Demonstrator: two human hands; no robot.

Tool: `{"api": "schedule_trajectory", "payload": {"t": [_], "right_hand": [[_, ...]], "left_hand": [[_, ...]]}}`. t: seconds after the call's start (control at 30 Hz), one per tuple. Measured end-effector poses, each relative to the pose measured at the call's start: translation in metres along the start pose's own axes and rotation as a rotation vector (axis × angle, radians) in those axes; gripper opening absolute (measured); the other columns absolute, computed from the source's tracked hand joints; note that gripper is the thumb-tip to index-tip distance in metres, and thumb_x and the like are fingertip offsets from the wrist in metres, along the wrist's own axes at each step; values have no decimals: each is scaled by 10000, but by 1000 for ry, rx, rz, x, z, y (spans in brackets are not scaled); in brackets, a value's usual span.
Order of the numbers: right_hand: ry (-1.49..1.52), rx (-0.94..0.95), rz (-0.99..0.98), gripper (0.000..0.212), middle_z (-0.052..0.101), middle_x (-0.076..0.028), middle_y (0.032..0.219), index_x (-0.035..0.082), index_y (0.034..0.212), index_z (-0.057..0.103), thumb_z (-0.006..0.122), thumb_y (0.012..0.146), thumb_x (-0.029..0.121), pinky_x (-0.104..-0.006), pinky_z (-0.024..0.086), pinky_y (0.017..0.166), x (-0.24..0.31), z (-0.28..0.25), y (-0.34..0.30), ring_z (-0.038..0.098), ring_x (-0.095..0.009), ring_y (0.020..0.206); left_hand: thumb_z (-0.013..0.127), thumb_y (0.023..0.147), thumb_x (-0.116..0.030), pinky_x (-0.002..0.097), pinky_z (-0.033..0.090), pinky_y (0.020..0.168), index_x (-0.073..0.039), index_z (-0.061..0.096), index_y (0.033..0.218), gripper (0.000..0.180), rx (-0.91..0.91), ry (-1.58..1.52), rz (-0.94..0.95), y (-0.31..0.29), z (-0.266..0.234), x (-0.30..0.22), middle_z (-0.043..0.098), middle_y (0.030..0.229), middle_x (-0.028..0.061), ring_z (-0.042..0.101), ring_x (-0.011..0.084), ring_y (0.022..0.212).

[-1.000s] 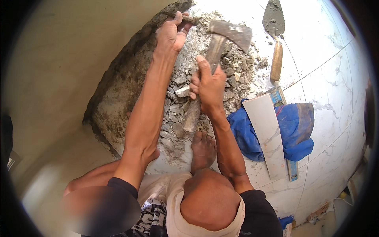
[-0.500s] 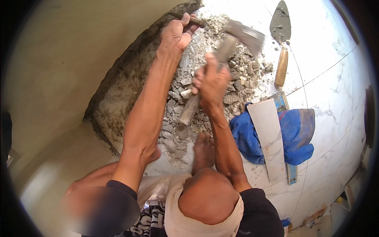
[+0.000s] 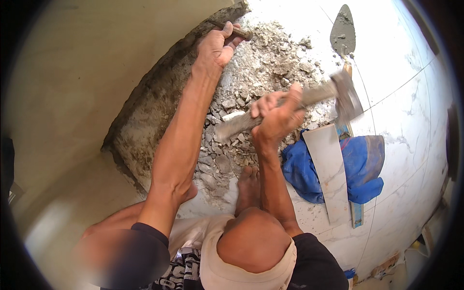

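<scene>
My left hand [image 3: 218, 47] is closed round a metal chisel [image 3: 245, 35], its tip against the broken lower edge of the wall [image 3: 191, 36]. My right hand [image 3: 281, 113] grips the wooden handle of a hammer [image 3: 347, 96], whose blurred steel head is swung out to the right, over the handle of a trowel. Beneath both hands lies a heap of grey rubble [image 3: 270, 72], broken chunks and dust along the chipped-out strip by the wall.
A mortar-smeared trowel [image 3: 343, 31] lies on the white marbled tiles [image 3: 401, 159] at the far right. Nearer, a cut tile strip [image 3: 330, 169] rests on a blue cloth [image 3: 365, 164], over a blue bar [image 3: 357, 215]. My bare foot [image 3: 248, 191] stands at the rubble's near edge.
The hammer has swung right and away from the chisel, its head turning from above the rubble toward the trowel. My left hand and the chisel have hardly moved.
</scene>
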State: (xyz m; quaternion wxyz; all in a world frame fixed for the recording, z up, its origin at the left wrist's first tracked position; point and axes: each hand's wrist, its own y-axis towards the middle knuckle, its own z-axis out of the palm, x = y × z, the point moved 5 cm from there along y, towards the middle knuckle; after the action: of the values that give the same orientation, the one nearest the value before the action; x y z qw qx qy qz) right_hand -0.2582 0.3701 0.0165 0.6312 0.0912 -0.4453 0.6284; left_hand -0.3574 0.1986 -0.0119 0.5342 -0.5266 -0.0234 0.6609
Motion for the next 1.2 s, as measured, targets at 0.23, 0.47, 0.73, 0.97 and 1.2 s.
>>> {"api": "schedule_trajectory", "payload": {"t": [0.23,0.47,0.73,0.97,1.2], "right_hand": [[-316,189,338,412,405,19,519,121,664,413,522,993,343,-266,348,297,-45,21,3,395,-77,377],[-64,23,-126,277,414,15,527,104,791,431,570,978,255,-261,379,322,-25,10,-1,398,-94,375],[-62,89,140,377,422,15,489,88,682,443,529,998,272,-272,368,280,-13,16,-11,437,-90,359],[-328,252,455,262,409,13,521,92,841,414,537,994,265,-265,350,309,-54,31,-2,378,-82,355],[-249,117,495,222,394,18,545,118,899,387,552,993,234,-261,306,309,-41,-6,-18,362,-74,383]], "left_hand": [[640,904,-19,392,522,967,63,540,1104,239,19,26,-22,-1,-6,1,625,1000,158,593,258,1003],[636,907,-20,443,555,903,37,561,1074,192,36,-64,-44,0,-3,3,631,1028,164,613,266,984],[624,912,-12,453,565,925,50,519,1101,225,38,-84,-65,6,-15,-3,614,1034,173,617,262,978],[624,923,-30,390,524,942,66,543,1082,204,43,-28,-34,3,-14,-5,609,1044,154,599,268,990],[649,934,-129,361,525,845,9,635,1053,184,102,518,42,-31,-11,-11,672,961,120,612,207,884]]}}
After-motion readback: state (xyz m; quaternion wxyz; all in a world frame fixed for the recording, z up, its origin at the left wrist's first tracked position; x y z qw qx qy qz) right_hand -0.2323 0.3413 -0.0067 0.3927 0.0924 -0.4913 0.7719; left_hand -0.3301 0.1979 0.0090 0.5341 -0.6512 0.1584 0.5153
